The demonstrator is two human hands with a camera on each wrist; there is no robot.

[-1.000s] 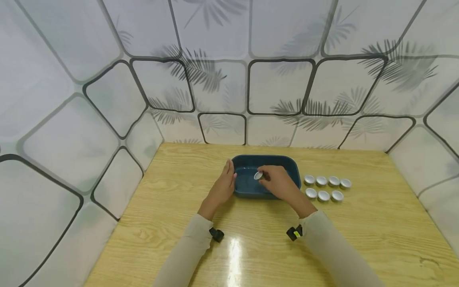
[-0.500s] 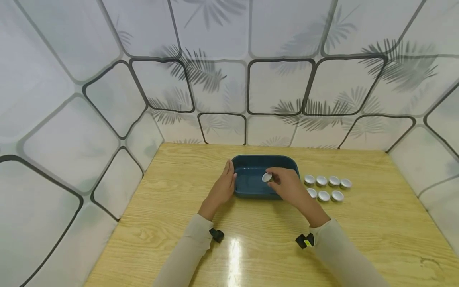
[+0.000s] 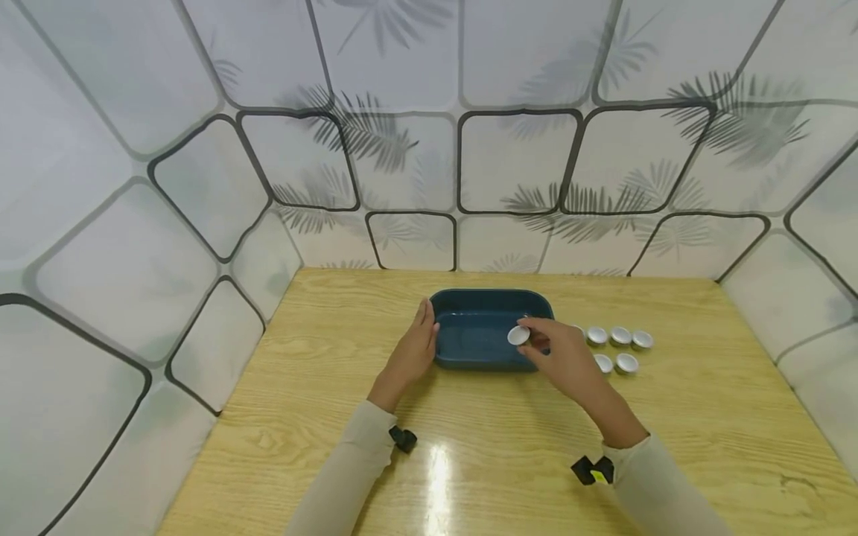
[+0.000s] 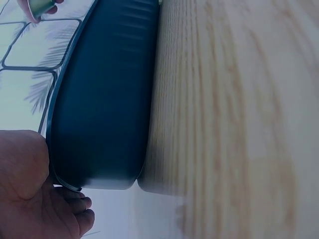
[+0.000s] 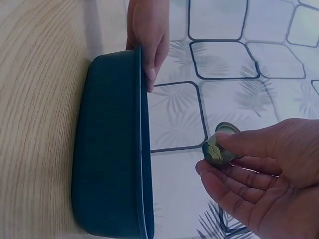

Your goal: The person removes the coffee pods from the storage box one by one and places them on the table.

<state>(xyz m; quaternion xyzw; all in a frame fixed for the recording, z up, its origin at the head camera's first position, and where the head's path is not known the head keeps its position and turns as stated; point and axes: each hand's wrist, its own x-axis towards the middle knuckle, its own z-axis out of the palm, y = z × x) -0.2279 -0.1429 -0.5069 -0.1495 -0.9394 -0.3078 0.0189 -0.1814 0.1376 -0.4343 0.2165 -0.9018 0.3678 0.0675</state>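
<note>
A dark blue rectangular baking dish [image 3: 492,298] stands on the wooden table. My left hand [image 3: 412,350] holds its left end by the rim, thumb over the inner side and fingers along the outside; the left wrist view shows this hand [image 4: 30,184] at the dish's corner. My right hand [image 3: 563,353] pinches a coffee capsule [image 3: 518,336] between thumb and fingers, above the right part of the dish. In the right wrist view the capsule [image 5: 217,152] has a shiny green-gold body, tilted, its flat rim turned away. In the head view its pale face is toward me.
To the right of the dish, several more coffee capsules [image 3: 620,336] stand in two rows, pale faces up, some partly behind my right hand. A patterned wall covering [image 3: 509,164] rises behind the table [image 3: 322,313] and along both sides.
My right hand has moved right with the capsule, from over the middle of the dish to its right part. The left hand and dish stay together; the view has shifted slightly.
</note>
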